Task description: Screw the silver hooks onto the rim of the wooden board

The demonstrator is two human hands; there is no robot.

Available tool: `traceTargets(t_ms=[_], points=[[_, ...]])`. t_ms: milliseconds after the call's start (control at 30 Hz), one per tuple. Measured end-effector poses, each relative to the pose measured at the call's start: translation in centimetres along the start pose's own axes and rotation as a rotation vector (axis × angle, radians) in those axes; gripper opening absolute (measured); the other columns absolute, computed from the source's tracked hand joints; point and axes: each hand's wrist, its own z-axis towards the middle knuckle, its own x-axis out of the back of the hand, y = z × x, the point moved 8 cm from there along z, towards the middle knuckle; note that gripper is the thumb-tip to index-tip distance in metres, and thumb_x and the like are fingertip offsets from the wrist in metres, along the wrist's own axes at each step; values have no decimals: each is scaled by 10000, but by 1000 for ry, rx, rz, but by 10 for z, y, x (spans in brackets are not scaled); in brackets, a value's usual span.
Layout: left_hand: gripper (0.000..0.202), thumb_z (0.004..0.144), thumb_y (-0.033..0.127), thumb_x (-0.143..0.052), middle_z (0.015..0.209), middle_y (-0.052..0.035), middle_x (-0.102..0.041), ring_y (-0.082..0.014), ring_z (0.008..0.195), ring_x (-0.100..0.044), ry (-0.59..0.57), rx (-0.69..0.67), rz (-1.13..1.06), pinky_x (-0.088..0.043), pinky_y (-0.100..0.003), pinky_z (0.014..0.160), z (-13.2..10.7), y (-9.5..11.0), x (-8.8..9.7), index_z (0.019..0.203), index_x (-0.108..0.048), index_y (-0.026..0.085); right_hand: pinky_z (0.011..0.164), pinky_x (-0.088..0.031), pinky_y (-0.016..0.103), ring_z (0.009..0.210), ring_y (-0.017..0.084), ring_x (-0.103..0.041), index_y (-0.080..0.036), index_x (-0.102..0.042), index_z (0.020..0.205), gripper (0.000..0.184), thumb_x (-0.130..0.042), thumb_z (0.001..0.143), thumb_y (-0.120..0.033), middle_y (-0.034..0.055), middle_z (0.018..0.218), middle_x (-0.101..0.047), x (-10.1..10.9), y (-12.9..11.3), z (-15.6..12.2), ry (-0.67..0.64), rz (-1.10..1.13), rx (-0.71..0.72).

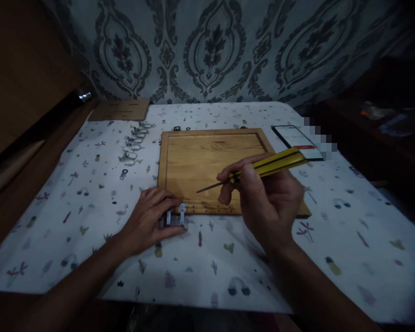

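A wooden panel (207, 161) with a raised frame lies flat on the table, several small dark holes along its front edge. At that edge's left corner, my left hand (155, 212) holds a small silver metal bracket (182, 210) between thumb and fingers. The bracket sits against the panel's edge. In my right hand (269, 198) is a screwdriver (273, 163) with a yellow and black handle, its thin shaft pointing left over the panel. The tip is apart from the bracket.
Several metal fittings (133, 145) lie in a row left of the panel. A piece of cardboard (119, 110) is at the back left, and a phone (297, 143) with a lit screen lies at the right. A patterned cloth (193, 276) covers the table.
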Motion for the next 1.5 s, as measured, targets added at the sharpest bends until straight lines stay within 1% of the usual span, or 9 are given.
traceTargets(t_ms=[200,333,467,600,800,867,1167,1300,1500], points=[[524,871,596,-667,1163,-87,-666,-274,1050,-597,23,35,-35,-445,-422,901,-2,-3,2,1255,-622,241,475,-520,226,490,70,-615,-168,-614,901,156,-618,979,-303,-2,803,-680,-2,-5,1,-39,-67,12],[373,930,478,-647,1143,-94,-669,-264,1060,-606,97,82,-109,-466,-416,908,-2,-4,8,1207,-653,229,476,-524,225,486,70,-608,-182,-596,902,203,-638,963,-370,-13,802,-679,3,-6,3,-8,-45,-1],[225,973,349,-578,1062,-85,-674,-225,1010,-636,227,219,-236,-509,-358,873,-2,-15,23,1102,-701,213,493,-525,228,502,80,-606,-187,-584,875,282,-651,938,-453,-12,785,-672,2,4,6,-25,-57,-86],[223,942,355,-582,1049,-68,-685,-216,1023,-638,370,395,-279,-519,-320,869,-7,-48,48,1035,-727,214,523,-529,246,539,108,-619,-169,-611,864,365,-666,900,-528,25,776,-681,4,21,10,-38,-49,-176],[271,925,358,-552,1048,-88,-707,-220,968,-673,518,454,-153,-553,-319,789,-12,-111,88,1025,-727,177,666,-566,289,692,165,-682,-181,-625,851,369,-752,791,-522,69,885,-715,10,50,13,-52,-86,-269],[264,947,355,-544,1033,-90,-706,-215,955,-673,555,465,-106,-561,-333,784,-11,-130,95,1014,-716,167,709,-561,312,730,185,-685,-184,-653,872,326,-714,811,-498,73,884,-718,6,57,12,-127,-168,-273],[253,973,351,-617,1158,-87,-662,-227,1053,-648,580,477,126,-548,-454,932,-12,-179,96,1120,-650,147,857,-535,347,1000,243,-683,-218,-656,880,192,-555,930,-373,73,950,-703,-9,43,1,-275,-418,24],[261,976,346,-614,1169,-90,-660,-225,1046,-653,557,484,178,-557,-448,920,-20,-188,95,1143,-643,148,850,-548,354,984,245,-699,-219,-655,861,180,-538,946,-326,81,948,-707,-7,35,-1,-256,-457,105],[249,977,342,-615,1116,-79,-671,-205,977,-666,499,490,203,-575,-417,870,-24,-191,92,1123,-646,143,830,-568,369,934,249,-707,-215,-653,831,184,-556,941,-327,92,934,-719,-7,35,-1,-246,-469,111]])
